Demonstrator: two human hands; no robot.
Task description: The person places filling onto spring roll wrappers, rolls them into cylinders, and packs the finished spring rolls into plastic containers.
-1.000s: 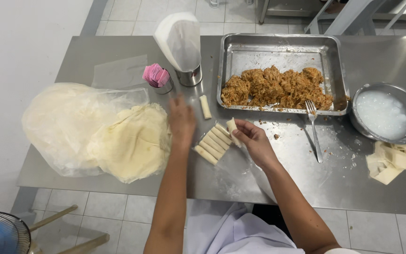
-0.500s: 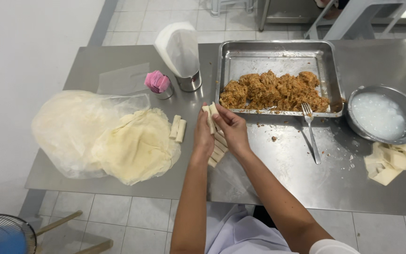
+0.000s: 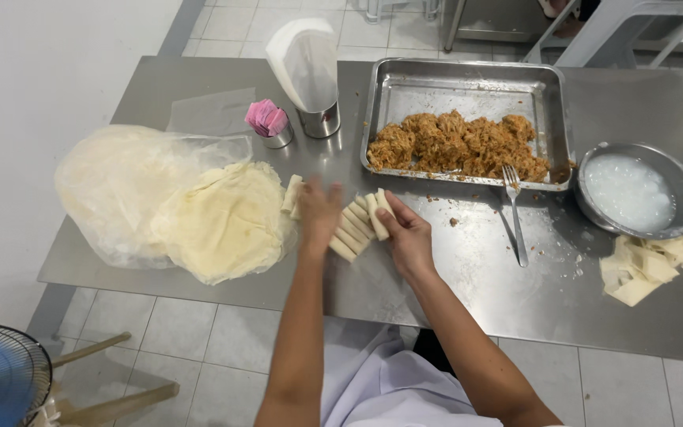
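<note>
Rolls (image 3: 357,224) are lying in a row on the steel table (image 3: 468,300) as I am closing my right hand (image 3: 406,236) on the end one; my left hand (image 3: 319,212), open, is steadying them. I am keeping them parallel, gripping lightly.

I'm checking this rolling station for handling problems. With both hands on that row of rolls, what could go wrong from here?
1. The right hand and left hand press on the row of rolls; squeezing might split the thin wrappers.
2. The fork lies loose beside the right forearm and could be knocked along the table.
3. The stack of wrappers lies uncovered, half out of its plastic bag, and may dry out.
</note>
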